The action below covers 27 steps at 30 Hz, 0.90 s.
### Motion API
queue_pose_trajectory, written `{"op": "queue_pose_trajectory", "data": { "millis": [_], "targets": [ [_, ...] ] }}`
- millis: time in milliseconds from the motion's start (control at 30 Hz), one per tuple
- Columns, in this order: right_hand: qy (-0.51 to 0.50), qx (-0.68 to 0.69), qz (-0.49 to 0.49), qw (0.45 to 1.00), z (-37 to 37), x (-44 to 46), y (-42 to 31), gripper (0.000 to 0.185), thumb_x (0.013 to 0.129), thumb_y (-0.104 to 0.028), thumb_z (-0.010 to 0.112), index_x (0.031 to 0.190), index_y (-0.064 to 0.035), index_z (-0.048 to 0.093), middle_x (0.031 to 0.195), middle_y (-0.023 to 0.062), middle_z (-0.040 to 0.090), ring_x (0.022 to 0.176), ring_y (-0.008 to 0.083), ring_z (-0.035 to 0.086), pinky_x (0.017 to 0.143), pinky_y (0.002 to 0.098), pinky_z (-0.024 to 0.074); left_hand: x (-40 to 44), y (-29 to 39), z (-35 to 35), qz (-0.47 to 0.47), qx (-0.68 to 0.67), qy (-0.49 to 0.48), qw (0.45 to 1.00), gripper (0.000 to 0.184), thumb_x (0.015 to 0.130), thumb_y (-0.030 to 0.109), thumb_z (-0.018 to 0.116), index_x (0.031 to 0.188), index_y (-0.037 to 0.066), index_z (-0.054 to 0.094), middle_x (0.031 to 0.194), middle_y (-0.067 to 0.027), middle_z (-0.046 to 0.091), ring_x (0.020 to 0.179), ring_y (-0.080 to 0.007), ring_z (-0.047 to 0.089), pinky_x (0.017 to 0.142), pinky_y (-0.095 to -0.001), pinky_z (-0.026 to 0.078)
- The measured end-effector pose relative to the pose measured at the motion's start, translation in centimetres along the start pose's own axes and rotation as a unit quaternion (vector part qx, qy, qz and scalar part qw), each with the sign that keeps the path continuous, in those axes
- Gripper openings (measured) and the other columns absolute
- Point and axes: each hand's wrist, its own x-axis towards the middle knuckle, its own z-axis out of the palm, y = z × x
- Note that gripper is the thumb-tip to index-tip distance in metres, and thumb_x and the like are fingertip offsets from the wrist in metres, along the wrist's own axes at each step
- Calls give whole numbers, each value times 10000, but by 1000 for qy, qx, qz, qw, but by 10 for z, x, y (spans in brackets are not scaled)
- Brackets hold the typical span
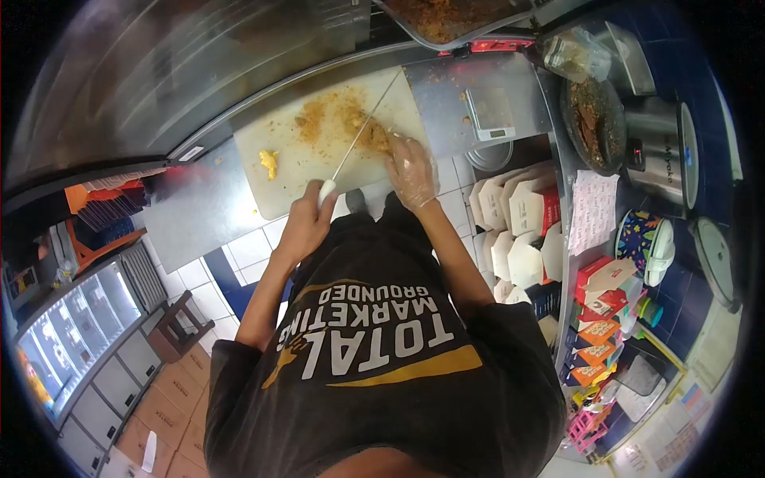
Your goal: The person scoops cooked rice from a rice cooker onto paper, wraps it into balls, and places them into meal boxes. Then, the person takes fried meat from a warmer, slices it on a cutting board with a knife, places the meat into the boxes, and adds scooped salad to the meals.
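My left hand [312, 220] is closed round the white handle of a long-bladed knife [355, 145]. The thin blade slants up and right across a white cutting board [291, 195]. My right hand [414, 171], in a clear plastic glove, has its fingers curled onto a brown, crumbly piece of food [378, 139] beside the blade. Under the fingers, the food is partly hidden. More brown crumbs [311, 119] lie scattered on the board. A small yellow lump of food [268, 163] sits on the board's left part.
A steel counter [187, 207] carries the board. To the right are a digital scale [490, 113], folded takeaway boxes [518, 203] and a dark bowl of food [591, 123]. A tray of brown food [450, 17] stands beyond the board. A steel cooker [660, 155] is at far right.
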Motion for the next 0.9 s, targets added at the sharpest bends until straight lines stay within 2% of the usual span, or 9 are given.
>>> {"op": "queue_pose_trajectory", "data": {
  "millis": [67,100,167,400,500,700,900],
  "targets": [
    [-12,3,8,1000,-6,3,-1,441,833,-140,715,1253,-38,629,1158,194,640,1066,390,611,946,475,488,12,4,4,33,64,37,997,232,1017,203,544,1087,-16,521,726,-290,629,698,-479,642,630,-534,482],
    [-9,5,12,1000,-4,3,-1,441,833,-140,715,1253,-38,629,1158,194,640,1066,390,611,946,475,488,18,2,5,34,69,34,996,232,1017,203,544,1087,-16,521,726,-290,629,698,-479,642,630,-534,482],
    [30,9,1,1000,-1,2,0,415,824,-157,735,1215,-45,654,1125,190,652,1054,387,616,939,474,492,28,-5,10,63,162,29,984,249,1021,215,537,998,-29,496,725,-317,633,730,-516,642,667,-590,495],
    [40,38,44,998,12,4,-3,340,822,-142,749,1151,-71,704,1089,163,672,1018,377,629,917,473,501,57,-29,33,38,211,30,976,270,1015,223,540,991,-43,500,705,-323,635,676,-526,639,627,-601,519],
    [60,22,29,998,12,0,-4,339,829,-128,745,1160,-69,704,1079,158,678,1005,372,630,897,470,503,73,-29,38,80,192,45,977,263,1009,217,550,991,-39,494,676,-316,626,659,-521,641,582,-593,515],
    [69,40,44,996,7,0,-6,343,817,-135,763,1147,-56,707,1039,174,687,967,369,636,857,455,510,43,4,25,67,174,30,982,262,1008,219,551,1006,-34,482,677,-312,630,654,-511,643,587,-586,517],
    [99,81,48,991,18,-8,1,322,810,-101,785,1114,-28,702,1031,193,710,935,379,668,819,449,536,64,-15,41,81,230,36,969,272,1005,225,555,1001,-38,487,680,-296,644,652,-501,653,599,-582,530]
  ]
}}
